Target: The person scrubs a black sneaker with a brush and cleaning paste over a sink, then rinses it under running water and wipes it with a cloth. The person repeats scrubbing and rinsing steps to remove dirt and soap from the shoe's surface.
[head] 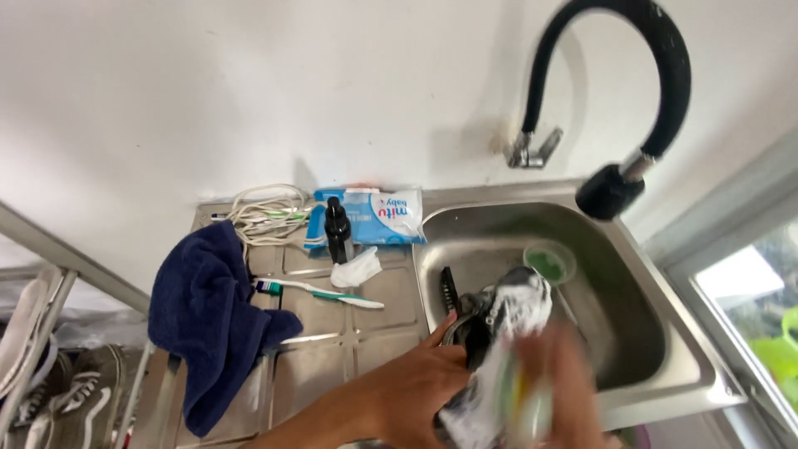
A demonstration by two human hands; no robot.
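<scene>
Both hands on one black-and-white shoe [499, 333] over the sink [665, 333] rim: left hand [416, 395] grips its side, blurred right hand [565, 391] seems to scrub, toe pointing away toward the basin

The person's body shows only at about six o'clock in the head view. The left hand [416, 387] is bare, with no glove, ring or watch to be seen, and its forearm, running off toward seven o'clock, has no sleeve on it. The right hand [565, 382] is also bare, but motion blurs it too much to show detail.
</scene>
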